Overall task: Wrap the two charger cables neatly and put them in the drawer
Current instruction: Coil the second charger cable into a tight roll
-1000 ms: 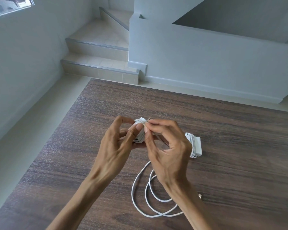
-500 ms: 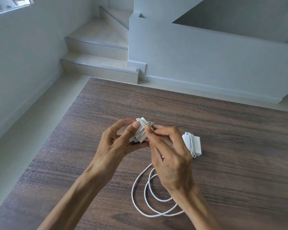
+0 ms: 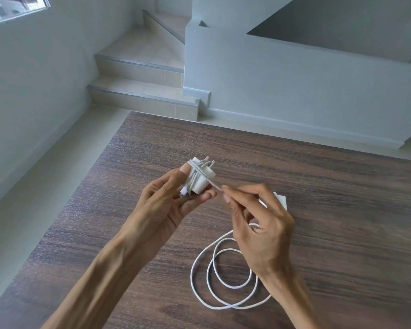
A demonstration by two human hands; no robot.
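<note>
My left hand [image 3: 169,200] grips a white charger plug [image 3: 201,175] above the table, thumb on its left side, with several turns of white cable wound round it and its prongs pointing away from me. My right hand [image 3: 259,224] pinches the taut cable just to the right of the plug. The loose part of that cable [image 3: 223,276] lies in loops on the dark wooden table [image 3: 342,210]. A second white charger [image 3: 281,200] lies on the table behind my right hand, mostly hidden by it. No drawer is in view.
The table's far edge runs in front of a pale tiled floor [image 3: 57,186]. Beyond it are tiled stairs [image 3: 140,91] at the back left and a white stair wall [image 3: 294,91] at the back right.
My right hand has moved right and down, away from the plug, drawing the cable taut. The plug in my left hand has turned so that its wrapped side shows.
</note>
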